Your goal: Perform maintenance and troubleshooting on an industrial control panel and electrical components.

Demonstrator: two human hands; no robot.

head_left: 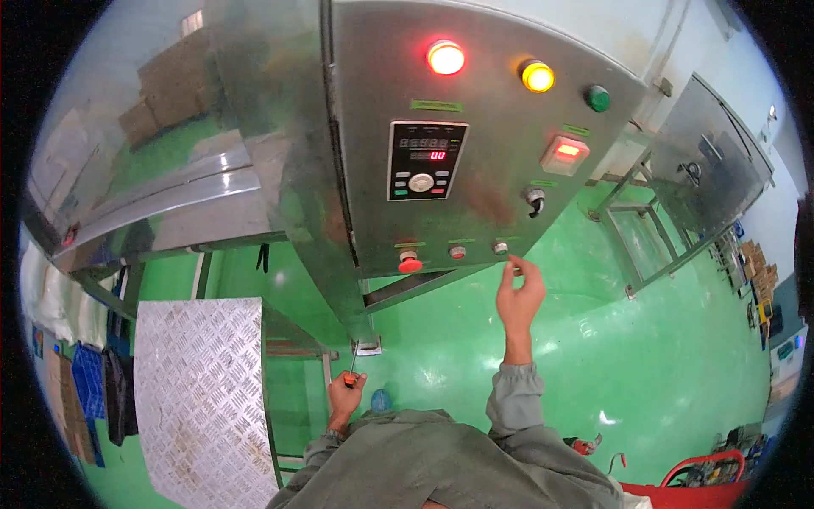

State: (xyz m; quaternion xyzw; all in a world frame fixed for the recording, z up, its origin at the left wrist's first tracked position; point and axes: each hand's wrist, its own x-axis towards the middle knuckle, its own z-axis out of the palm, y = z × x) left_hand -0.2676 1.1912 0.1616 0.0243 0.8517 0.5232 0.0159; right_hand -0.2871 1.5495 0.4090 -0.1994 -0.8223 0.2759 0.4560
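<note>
A screwdriver (351, 378) with an orange handle is gripped in my left hand (344, 397), its thin shaft pointing up beside a metal leg of the machine. My right hand (521, 297) is raised just below the lower right edge of the steel control panel (492, 204), close to a small green push button (501, 248). Its fingers are bent, with a gap between them and the thumb, and nothing shows in it. Left of that button are a small red button (458, 252) and a red mushroom-shaped stop button (409, 262).
The panel also carries a digital display (427, 161), a lit red lamp (446, 58), a lit yellow lamp (538, 76) and a rotary switch (535, 200). A tread-plate platform (203, 390) stands at my left. A steel frame (644, 229) is at right; a red toolbox (695, 494) sits lower right.
</note>
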